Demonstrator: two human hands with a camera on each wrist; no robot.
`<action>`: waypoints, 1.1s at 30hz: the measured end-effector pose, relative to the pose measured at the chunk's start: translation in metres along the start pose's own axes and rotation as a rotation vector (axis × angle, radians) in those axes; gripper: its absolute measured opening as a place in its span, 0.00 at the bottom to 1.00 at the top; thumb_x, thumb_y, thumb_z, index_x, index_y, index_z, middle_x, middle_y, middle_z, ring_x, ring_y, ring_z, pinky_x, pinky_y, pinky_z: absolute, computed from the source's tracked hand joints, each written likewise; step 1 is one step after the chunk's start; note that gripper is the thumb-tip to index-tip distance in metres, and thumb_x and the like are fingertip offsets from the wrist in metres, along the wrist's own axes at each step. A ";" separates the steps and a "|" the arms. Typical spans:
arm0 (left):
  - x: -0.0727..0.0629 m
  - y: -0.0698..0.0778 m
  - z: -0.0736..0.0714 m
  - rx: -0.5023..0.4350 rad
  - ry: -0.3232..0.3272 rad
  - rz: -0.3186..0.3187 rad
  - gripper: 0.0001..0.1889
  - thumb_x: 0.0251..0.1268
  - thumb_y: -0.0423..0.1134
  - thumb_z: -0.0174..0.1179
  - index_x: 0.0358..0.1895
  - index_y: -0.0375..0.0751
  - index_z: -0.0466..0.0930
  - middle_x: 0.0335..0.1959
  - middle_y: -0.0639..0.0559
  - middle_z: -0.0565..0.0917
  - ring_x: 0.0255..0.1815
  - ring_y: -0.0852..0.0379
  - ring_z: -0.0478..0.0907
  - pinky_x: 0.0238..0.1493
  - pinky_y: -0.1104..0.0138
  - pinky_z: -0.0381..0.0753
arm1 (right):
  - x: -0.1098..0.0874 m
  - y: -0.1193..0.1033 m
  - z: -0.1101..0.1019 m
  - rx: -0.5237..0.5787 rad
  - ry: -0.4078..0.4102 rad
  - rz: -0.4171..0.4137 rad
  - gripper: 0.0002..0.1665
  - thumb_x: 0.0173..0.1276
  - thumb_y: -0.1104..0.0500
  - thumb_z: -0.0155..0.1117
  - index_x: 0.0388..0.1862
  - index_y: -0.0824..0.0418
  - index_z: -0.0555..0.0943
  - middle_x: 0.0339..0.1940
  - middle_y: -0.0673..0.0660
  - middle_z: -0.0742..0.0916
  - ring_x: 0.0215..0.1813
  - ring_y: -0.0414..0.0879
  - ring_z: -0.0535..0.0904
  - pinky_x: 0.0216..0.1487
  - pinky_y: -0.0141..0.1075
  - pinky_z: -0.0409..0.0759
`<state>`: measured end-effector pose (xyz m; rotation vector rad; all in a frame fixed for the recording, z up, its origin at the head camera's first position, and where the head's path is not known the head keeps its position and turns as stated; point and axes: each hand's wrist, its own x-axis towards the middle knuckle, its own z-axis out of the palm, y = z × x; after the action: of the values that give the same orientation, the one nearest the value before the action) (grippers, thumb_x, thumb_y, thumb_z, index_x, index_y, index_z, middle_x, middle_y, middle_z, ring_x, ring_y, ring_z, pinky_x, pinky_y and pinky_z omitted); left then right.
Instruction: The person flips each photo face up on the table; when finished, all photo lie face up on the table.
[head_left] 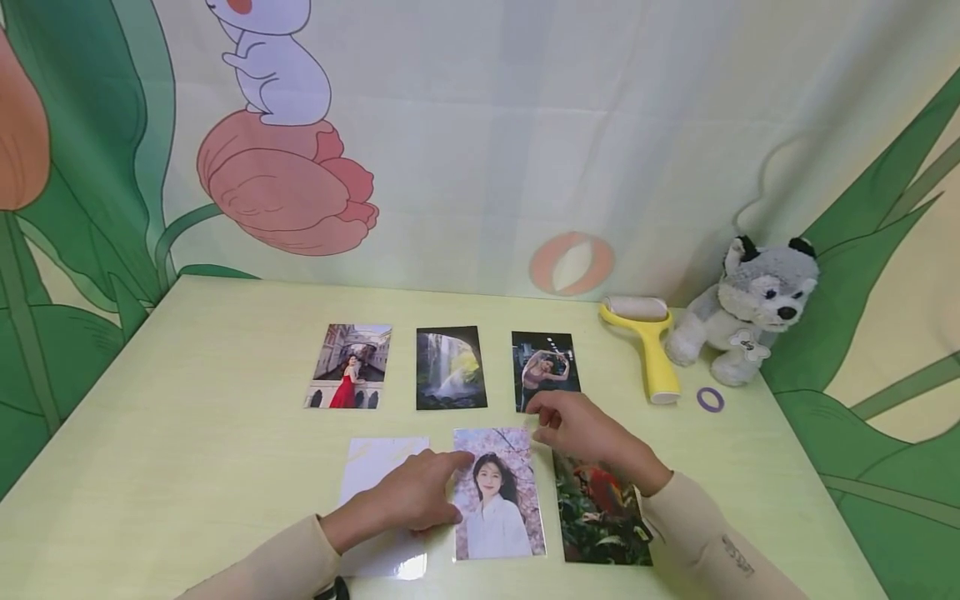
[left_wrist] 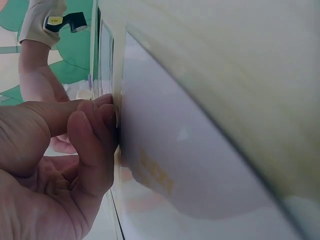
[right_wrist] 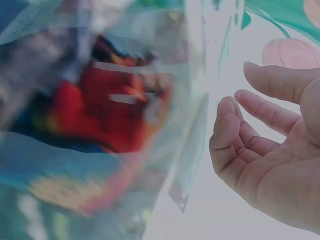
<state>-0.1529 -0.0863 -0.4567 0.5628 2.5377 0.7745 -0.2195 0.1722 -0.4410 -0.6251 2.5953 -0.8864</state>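
Note:
In the head view, my left hand (head_left: 420,492) reaches over a white sheet with pale yellow marks (head_left: 363,467). Its fingertips touch the left edge of a glossy portrait photo (head_left: 498,517), which lies flat and shows a person in white before pink blossoms. Seen from the left wrist, the fingers (left_wrist: 92,150) are bent beside the white sheet (left_wrist: 165,125). My right hand (head_left: 581,429) hovers by the portrait's upper right corner, above a parrot photo (head_left: 603,517) that it partly covers. Loosely bent fingers (right_wrist: 227,135) with nothing between them appear in the right wrist view.
Behind lies a row of photos: a red-dress photo (head_left: 348,371), a waterfall photo (head_left: 450,371) and a stretching-pose photo (head_left: 545,362). To the right are a yellow-handled roller (head_left: 656,358), a purple ring (head_left: 710,400) and a plush husky (head_left: 757,308). A printed curtain (head_left: 465,150) hangs behind the table.

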 end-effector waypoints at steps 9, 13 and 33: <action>-0.002 -0.002 -0.001 -0.023 -0.009 0.010 0.36 0.48 0.33 0.74 0.66 0.41 0.74 0.49 0.39 0.84 0.27 0.48 0.78 0.23 0.62 0.75 | 0.000 -0.002 -0.018 0.012 0.056 -0.070 0.15 0.68 0.65 0.65 0.52 0.69 0.80 0.34 0.54 0.84 0.34 0.43 0.78 0.37 0.34 0.78; -0.004 -0.007 -0.008 -0.064 -0.001 0.075 0.35 0.53 0.36 0.73 0.68 0.42 0.73 0.32 0.47 0.85 0.27 0.52 0.79 0.27 0.64 0.75 | 0.003 -0.003 -0.017 0.015 0.073 -0.083 0.15 0.69 0.64 0.65 0.52 0.68 0.80 0.33 0.54 0.84 0.34 0.43 0.78 0.37 0.34 0.78; -0.058 -0.073 -0.051 0.120 0.212 0.251 0.20 0.62 0.50 0.69 0.55 0.48 0.84 0.46 0.59 0.84 0.50 0.57 0.79 0.53 0.57 0.80 | 0.045 -0.035 0.010 0.051 -0.023 -0.165 0.32 0.67 0.58 0.70 0.68 0.64 0.72 0.46 0.59 0.85 0.48 0.49 0.83 0.46 0.37 0.81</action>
<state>-0.1486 -0.1924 -0.4461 0.8959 2.7562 0.8080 -0.2427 0.1196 -0.4335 -0.8391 2.5203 -0.9862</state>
